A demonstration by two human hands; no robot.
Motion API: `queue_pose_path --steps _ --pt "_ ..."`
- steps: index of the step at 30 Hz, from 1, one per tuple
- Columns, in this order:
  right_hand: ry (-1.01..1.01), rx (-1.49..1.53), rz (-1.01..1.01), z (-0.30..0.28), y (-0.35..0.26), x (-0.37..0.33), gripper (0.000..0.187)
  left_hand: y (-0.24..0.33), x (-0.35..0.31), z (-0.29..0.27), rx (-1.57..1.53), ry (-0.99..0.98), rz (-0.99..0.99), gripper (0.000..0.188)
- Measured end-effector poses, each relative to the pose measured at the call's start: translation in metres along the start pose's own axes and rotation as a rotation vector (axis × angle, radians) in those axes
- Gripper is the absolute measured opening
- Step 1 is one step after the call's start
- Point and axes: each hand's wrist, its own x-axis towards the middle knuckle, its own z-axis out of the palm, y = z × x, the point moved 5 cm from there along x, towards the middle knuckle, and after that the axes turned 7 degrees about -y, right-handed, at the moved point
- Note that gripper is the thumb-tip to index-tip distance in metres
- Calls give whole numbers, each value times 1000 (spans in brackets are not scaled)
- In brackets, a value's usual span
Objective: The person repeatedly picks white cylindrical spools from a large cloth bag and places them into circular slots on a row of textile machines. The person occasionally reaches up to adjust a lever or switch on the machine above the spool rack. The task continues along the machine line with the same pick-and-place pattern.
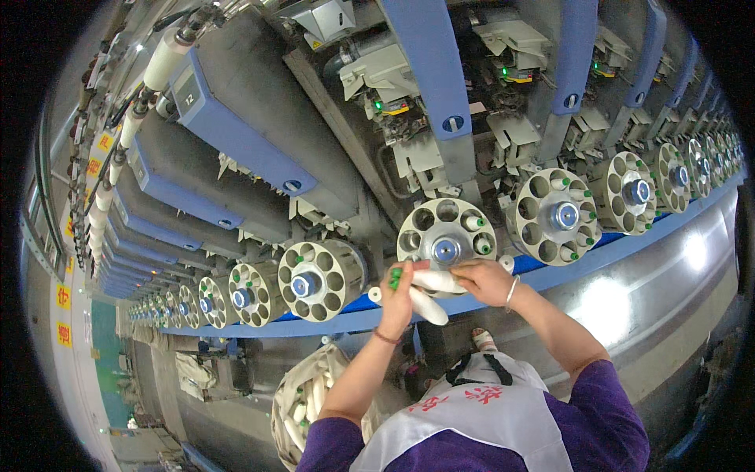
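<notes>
My left hand (pixel 396 295) is closed round the green tube ends of at least two white yarn bobbins. One yarn bobbin (pixel 429 308) slants down to the right from it. Another, the upper yarn bobbin (pixel 434 280), lies across between my hands, and the closed fingers of my right hand (pixel 483 281) are at its right end. Just beyond both hands stands a round cream magazine (pixel 417 226) with a blue hub (pixel 447 250). Green-tipped bobbins sit in some of its pockets, while others look dark. My hands hide its lower part.
More round magazines (pixel 322 281) line the blue rail (pixel 346 318) to both sides. Blue machine arms (pixel 429 63) rise behind them. A cloth sack (pixel 287 385) of white bobbins stands at lower left, near my left forearm. A white-and-red apron (pixel 472 417) covers my front.
</notes>
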Motion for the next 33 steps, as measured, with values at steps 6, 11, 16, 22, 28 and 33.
queue_pose_path --steps 6,11,16,22,28,33 --pt "374 875 517 21 68 -9 15 -33 23 56 434 -3 -3 32" --pt "186 1264 274 5 42 7 17 -10 42 40 52 -202 -254 35" --pt "140 272 1 -31 -44 30 10 14 66 58 379 -283 -101 33" --pt "559 -99 -98 -91 -50 68 11 65 122 97 799 -134 276 35" --pt "520 -283 -133 -98 0 87 13 38 155 108 552 -122 441 35" --pt "426 -77 -48 -84 -8 78 14 0 142 107 294 -481 21 67"
